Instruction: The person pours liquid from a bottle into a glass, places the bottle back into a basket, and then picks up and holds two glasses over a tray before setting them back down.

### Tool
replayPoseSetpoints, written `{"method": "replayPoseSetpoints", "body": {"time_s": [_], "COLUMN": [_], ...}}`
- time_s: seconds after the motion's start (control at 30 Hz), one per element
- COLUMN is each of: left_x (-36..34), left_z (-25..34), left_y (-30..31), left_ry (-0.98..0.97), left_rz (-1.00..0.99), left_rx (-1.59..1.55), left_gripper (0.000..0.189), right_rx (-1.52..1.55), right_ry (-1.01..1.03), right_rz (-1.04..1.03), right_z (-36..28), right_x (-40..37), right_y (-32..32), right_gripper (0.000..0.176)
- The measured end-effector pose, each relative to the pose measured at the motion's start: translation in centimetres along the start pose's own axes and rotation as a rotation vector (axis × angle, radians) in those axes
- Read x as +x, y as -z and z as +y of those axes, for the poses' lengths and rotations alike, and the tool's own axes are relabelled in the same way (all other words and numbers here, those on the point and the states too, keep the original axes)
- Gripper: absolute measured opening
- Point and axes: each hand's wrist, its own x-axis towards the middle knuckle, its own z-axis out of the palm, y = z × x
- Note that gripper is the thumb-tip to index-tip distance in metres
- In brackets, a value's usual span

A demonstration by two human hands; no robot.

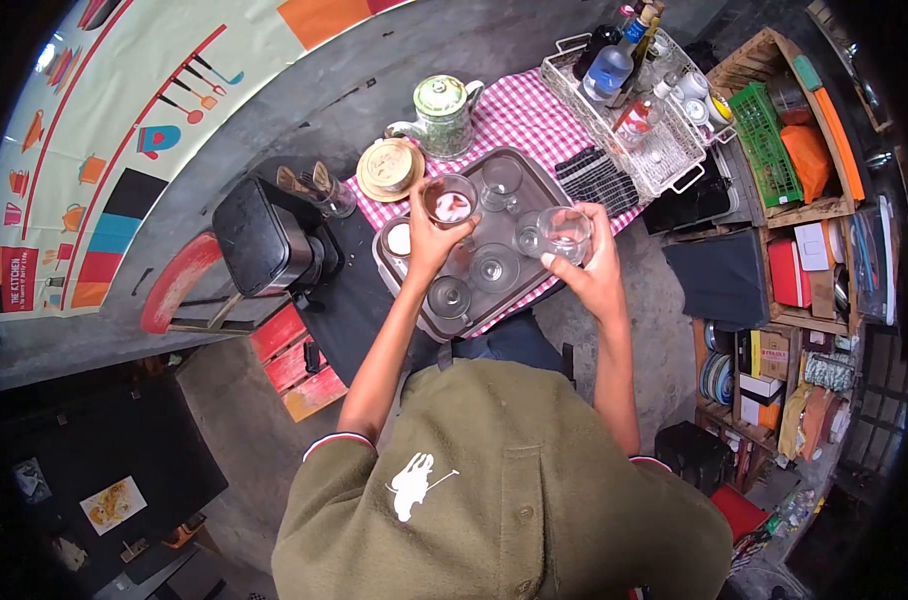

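Head view: holds a tinted glass [450,203] in the left hand [426,243], fingers wrapped tight round it, and a clear glass [565,233] in the right hand [592,270], fingers closed on its wall, both lifted just above the tray [539,182]. Leaves about five other glasses [495,267] standing below and between the fingers, so likely only partway through. Allows little room: teapot [442,115] and coasters [389,168] just beyond the left fingers, rack [674,165] past the right fingers, tray rim close beneath, open space only back toward the body.
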Motion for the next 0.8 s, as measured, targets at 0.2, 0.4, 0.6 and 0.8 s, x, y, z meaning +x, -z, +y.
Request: {"method": "replayPoseSetpoints", "body": {"time_s": [0.2,0.4,0.6,0.8], "left_x": [0.3,0.0,-0.4,-0.4], "left_z": [0.9,0.6,-3.5,-4.8], "left_y": [-0.7,-1.5,-1.3,-1.5], "left_ry": [0.041,0.083,0.095,0.168], "left_rz": [0.0,0.028,0.055,0.045], "left_rx": [0.174,0.191,0.372,0.386], "left_gripper": [0.083,0.079,0.081,0.084], "right_rx": [-0.005,-0.004,-0.003,-0.002], "right_ry": [-0.012,-0.012,-0.044,-0.064], "right_rz": [0.018,0.039,0.016,-0.033], "right_z": [0.8,2.3,3.5,4.2], "right_x": [0.1,-0.2,0.1,1.0], "right_y": [0.5,1.5,2.0,1.8], "right_gripper": [0.069,0.068,0.068,0.065]}}
